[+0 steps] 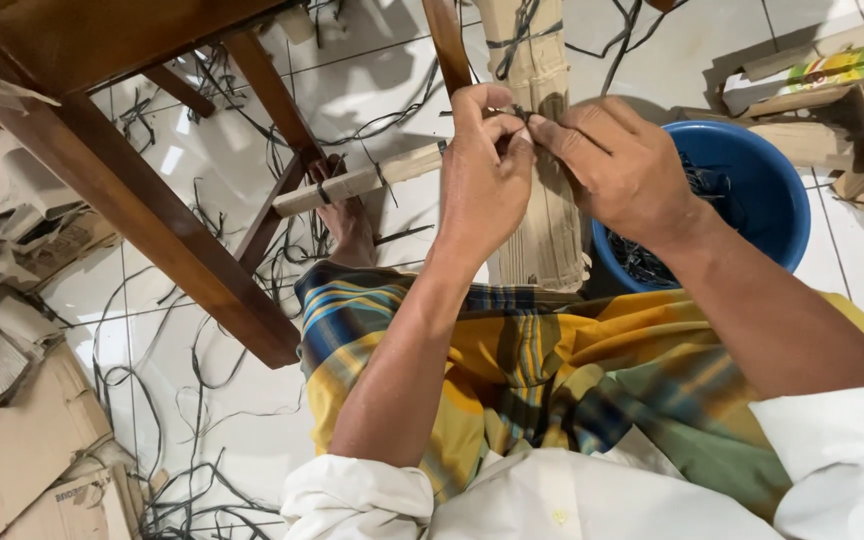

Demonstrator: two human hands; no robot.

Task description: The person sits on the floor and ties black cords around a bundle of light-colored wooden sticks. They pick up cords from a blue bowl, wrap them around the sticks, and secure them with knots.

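My left hand (480, 170) and my right hand (620, 165) meet in front of an upright bundle of pale folded cardboard (544, 215) that stands between my knees. Both hands pinch a thin dark strap (520, 113) against the bundle's front, fingertips touching. More dark straps wrap the bundle higher up. A pale wooden stick (357, 183) lies across the floor, reaching the bundle from the left, with my foot (347, 225) beside it.
A blue plastic bowl (764, 190) holding dark straps sits at the right. A brown wooden table leg (152, 235) and braces stand at the left. Flattened cardboard (12, 420) lies at the lower left, wooden pieces (852, 120) at the upper right. Loose straps litter the white tiles.
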